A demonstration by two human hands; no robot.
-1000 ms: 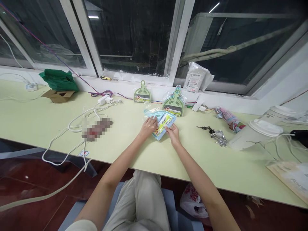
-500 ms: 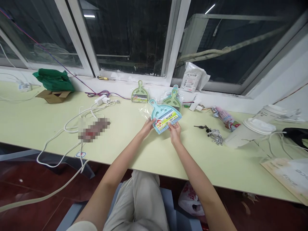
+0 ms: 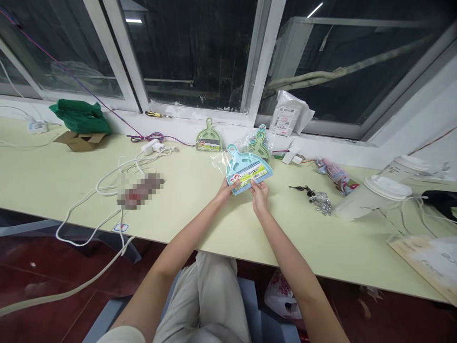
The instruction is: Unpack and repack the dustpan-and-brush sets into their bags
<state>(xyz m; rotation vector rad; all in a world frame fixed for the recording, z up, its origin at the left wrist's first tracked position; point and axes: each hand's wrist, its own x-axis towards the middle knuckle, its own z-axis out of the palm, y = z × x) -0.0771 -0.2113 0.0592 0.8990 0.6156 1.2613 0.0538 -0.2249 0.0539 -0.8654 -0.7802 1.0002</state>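
A light blue dustpan and brush set (image 3: 248,166) in clear plastic, with a yellow-green label, is held above the table (image 3: 200,219). My left hand (image 3: 225,189) grips its lower left corner. At the lower edge, right of the label's middle, my right hand (image 3: 260,194) pinches it. Behind it, against the wall, stands a stack of green and blue dustpan sets (image 3: 262,145). To the left of that stack, a single green dustpan set (image 3: 209,138) leans upright by the wall.
Keys (image 3: 317,199), a folded umbrella (image 3: 335,177) and lidded cups (image 3: 374,195) are on the right. White cables (image 3: 96,190), a pixelated item (image 3: 140,191) and an open cardboard box (image 3: 80,141) are on the left. A white package (image 3: 288,114) rests on the sill.
The blue dustpan set has shifted slightly right and tilted a little, its handle moving up and away from me. Both hands still hold it.
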